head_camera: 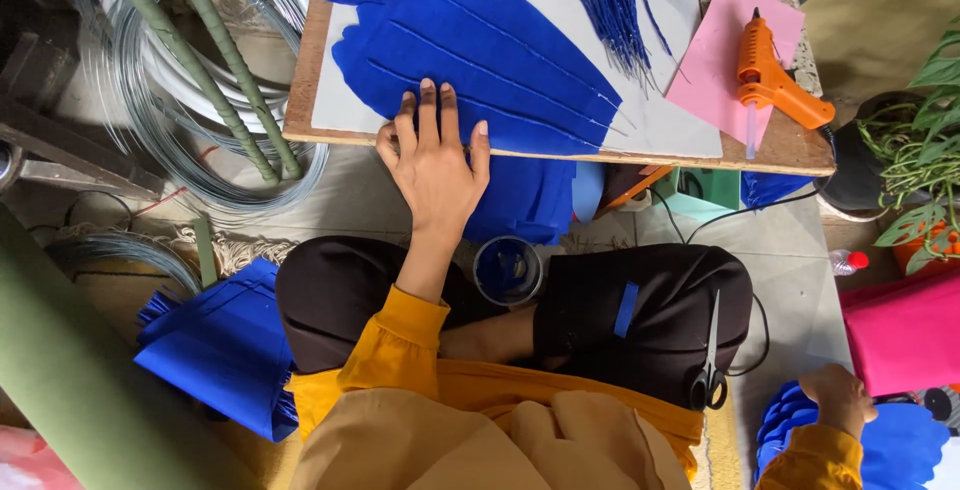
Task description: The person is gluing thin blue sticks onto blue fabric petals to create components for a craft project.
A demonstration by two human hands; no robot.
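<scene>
At the near edge of the board: the left hand (435,165) lies flat, fingers spread, pressing on the big blue petal sheet (480,50); it pinches nothing, and the palm hangs just over the edge.
Why flat: my judgement is that the open palm pins the thin sheet so that it cannot slide.
Right hand: the right hand (838,397) reaches down to the person's right side and touches a stack of blue scalloped pieces (790,420) on the floor; the fingers curl at the stack's edge, but whether they pinch a piece I cannot tell.
Board: the wooden board (305,120) carries a white sheet (660,120) under the petal sheet, a bundle of blue strands (610,0), and a pink sheet (715,65) with an orange glue gun (775,80) lying on it, nozzle toward the near edge.
Lap: scissors (710,360) and a blue strip (626,308) rest on the right knee, within reach; a small cup (508,270) sits between the knees.
Left side: wire coils (190,140), two green-wrapped rods (210,70), a green roll (80,380) and more blue pieces (225,350) crowd the floor.
Open room: bare floor (790,250) shows between the right knee and the board; a magenta sheet (905,335) and a potted plant (925,160) close the far right.
</scene>
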